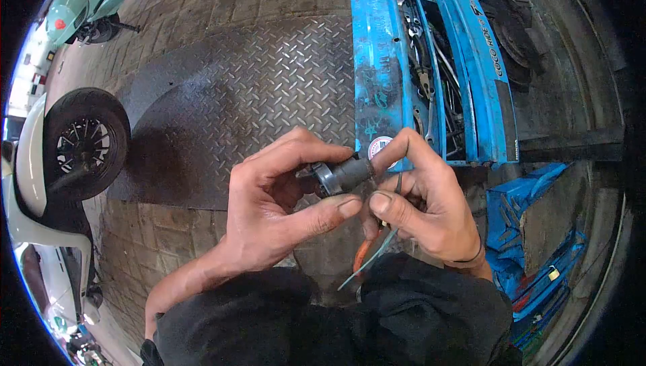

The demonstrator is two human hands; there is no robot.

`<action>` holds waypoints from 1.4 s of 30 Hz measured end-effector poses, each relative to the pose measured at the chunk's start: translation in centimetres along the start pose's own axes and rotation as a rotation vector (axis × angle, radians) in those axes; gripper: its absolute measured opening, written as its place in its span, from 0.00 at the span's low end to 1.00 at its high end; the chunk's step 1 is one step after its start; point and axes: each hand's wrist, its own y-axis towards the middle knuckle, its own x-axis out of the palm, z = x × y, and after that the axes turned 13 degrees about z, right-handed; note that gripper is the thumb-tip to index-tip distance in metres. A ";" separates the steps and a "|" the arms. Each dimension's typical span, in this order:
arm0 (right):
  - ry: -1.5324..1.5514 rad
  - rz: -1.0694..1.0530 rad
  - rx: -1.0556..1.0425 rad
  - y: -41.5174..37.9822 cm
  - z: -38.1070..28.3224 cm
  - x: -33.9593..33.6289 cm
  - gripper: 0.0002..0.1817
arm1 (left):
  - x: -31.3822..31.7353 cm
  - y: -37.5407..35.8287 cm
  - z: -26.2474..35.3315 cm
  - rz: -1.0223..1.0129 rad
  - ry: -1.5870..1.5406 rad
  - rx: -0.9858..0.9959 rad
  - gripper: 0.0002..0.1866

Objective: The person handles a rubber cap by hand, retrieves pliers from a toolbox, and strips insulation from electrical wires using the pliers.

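Note:
My left hand is closed around a black cylindrical part, thumb below and fingers above and behind it. The part lies sideways, with a wider collar at its left end. At its right end, my right hand has its fingertips close against the part. The fingers of that hand are curled, and between thumb and fingers runs a thin blue-green wire that hangs down to the left. An orange curved strip hangs beside the wire; its upper end is hidden by the fingers.
Beyond my hands lies a metal checker plate on a brick floor. A blue toolbox with wrenches and pliers stands at the right. A scooter wheel is at the left. More blue metal trays sit lower right.

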 end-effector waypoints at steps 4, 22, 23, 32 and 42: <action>0.011 0.004 0.001 0.1 -0.2 0.1 0.14 | 0.1 -0.1 0.0 0.013 -0.005 -0.026 0.22; 0.097 0.025 0.037 -0.1 0.3 0.3 0.13 | -0.3 0.2 0.1 -0.034 0.008 -0.009 0.22; 0.096 0.025 0.037 -0.1 0.3 0.3 0.13 | -0.3 0.2 0.0 -0.033 0.007 -0.008 0.22; 0.121 -0.003 0.089 0.1 0.3 0.4 0.14 | -0.2 0.1 -0.2 -0.015 -0.096 -0.089 0.21; 0.123 0.018 0.091 0.1 0.2 0.4 0.15 | 0.0 0.0 0.4 0.021 -0.115 -0.184 0.21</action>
